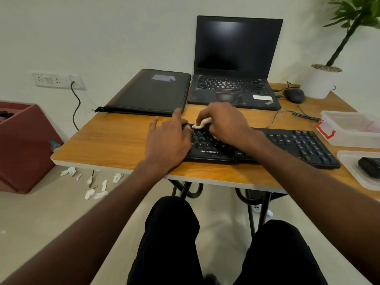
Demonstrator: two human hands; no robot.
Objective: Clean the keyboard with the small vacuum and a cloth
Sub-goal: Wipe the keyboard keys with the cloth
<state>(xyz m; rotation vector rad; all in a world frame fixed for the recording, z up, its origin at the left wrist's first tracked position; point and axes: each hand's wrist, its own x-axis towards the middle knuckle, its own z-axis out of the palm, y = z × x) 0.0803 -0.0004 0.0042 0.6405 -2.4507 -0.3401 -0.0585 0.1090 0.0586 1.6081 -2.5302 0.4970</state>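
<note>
Head-worn camera looks forward and down, close over the desk.

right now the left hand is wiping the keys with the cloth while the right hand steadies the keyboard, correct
Not quite: the hands are swapped. In the head view the right hand pinches the cloth and rubs it over the keys, while the left hand rests on the left end of the keyboard to steady it.
</note>
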